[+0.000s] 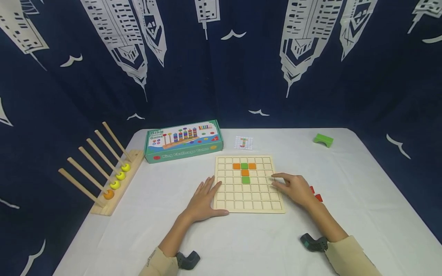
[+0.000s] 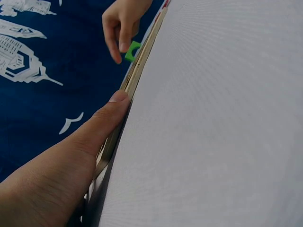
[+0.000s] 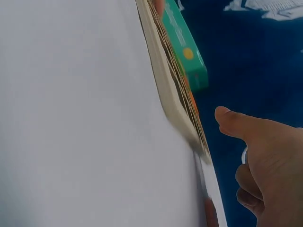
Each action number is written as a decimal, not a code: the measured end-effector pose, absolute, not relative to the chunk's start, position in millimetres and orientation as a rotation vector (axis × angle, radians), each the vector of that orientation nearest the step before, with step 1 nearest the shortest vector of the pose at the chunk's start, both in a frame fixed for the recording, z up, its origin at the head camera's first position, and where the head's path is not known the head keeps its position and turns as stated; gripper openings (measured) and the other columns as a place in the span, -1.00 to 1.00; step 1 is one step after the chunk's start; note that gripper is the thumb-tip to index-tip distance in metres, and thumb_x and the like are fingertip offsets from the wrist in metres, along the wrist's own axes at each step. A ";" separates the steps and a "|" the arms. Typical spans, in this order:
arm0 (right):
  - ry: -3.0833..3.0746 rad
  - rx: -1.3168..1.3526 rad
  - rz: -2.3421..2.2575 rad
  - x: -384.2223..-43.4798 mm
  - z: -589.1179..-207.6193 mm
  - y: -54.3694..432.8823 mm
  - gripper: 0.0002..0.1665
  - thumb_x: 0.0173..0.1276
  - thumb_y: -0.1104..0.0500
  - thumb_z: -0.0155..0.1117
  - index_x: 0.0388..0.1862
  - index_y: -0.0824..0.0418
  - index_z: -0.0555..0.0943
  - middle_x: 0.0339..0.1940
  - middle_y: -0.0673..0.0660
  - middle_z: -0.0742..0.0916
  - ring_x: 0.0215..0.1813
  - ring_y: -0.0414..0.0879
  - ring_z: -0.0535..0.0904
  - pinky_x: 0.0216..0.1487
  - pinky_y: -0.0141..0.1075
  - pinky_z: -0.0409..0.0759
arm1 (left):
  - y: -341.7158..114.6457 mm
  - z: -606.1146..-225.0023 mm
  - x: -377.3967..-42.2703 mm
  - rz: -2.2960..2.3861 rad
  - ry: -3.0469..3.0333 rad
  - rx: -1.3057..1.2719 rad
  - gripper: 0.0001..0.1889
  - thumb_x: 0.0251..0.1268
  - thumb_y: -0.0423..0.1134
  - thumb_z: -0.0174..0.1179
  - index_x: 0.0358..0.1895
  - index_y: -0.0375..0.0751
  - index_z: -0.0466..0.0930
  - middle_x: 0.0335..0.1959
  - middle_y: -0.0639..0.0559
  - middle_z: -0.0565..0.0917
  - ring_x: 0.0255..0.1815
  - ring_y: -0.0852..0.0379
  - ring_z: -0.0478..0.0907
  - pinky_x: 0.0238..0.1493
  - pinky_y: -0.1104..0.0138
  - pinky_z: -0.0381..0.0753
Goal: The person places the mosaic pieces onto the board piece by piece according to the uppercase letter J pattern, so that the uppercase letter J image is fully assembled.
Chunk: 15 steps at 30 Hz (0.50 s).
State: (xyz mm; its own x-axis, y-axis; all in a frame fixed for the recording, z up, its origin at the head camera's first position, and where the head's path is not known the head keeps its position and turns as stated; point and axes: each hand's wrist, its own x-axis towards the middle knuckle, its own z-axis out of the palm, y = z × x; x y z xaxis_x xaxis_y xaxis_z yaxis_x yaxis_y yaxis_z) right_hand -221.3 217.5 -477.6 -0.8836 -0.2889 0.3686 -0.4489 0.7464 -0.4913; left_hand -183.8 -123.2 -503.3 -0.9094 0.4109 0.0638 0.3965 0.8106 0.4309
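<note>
A pale wooden grid board [image 1: 262, 197] lies flat in front of the person. Orange and green square tiles [image 1: 245, 173] form a T in its upper cells. The left hand [image 1: 202, 203] rests at the board's left side with fingers spread; in the left wrist view its thumb [image 2: 102, 123] lies along the board's near edge. Over the right edge is the right hand [image 1: 295, 188], thumb and forefinger apart with nothing visible between them. In the right wrist view this hand [image 3: 270, 161] is raised beside the board. Red tiles [image 1: 318, 197] lie on the table just right of it, partly hidden by the hand.
Behind the board lies a small card [image 1: 243, 143] with a printed coloured grid pattern. A green game box [image 1: 184, 150] is at the back left, near a wooden peg stand [image 1: 114, 201] bearing yellow and orange rings. A green arch block [image 1: 323, 140] sits at the back right.
</note>
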 end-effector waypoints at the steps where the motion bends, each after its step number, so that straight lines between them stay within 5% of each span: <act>1: -2.675 0.560 0.845 -219.6 -478.7 224.9 -0.66 0.17 -0.01 0.36 -0.11 0.11 0.68 -0.85 -0.17 0.25 -0.74 -0.32 0.05 -0.73 -0.40 0.11 | -123.2 -503.4 -183.8 0.698 2.957 0.661 0.12 -0.19 0.54 0.07 0.45 -0.06 0.03 0.49 -0.06 -0.14 0.47 0.09 -0.30 0.41 0.18 -0.28; 15: -2.670 0.426 0.753 -193.8 -488.2 288.2 -0.64 0.08 0.03 0.43 -0.15 0.14 0.68 -0.82 -0.17 0.24 -0.71 -0.32 0.04 -0.71 -0.42 0.08 | -122.0 -502.2 -182.5 0.724 2.958 0.671 0.11 -0.18 0.50 0.12 0.44 -0.08 0.04 0.48 -0.07 -0.12 0.47 0.08 -0.29 0.41 0.18 -0.30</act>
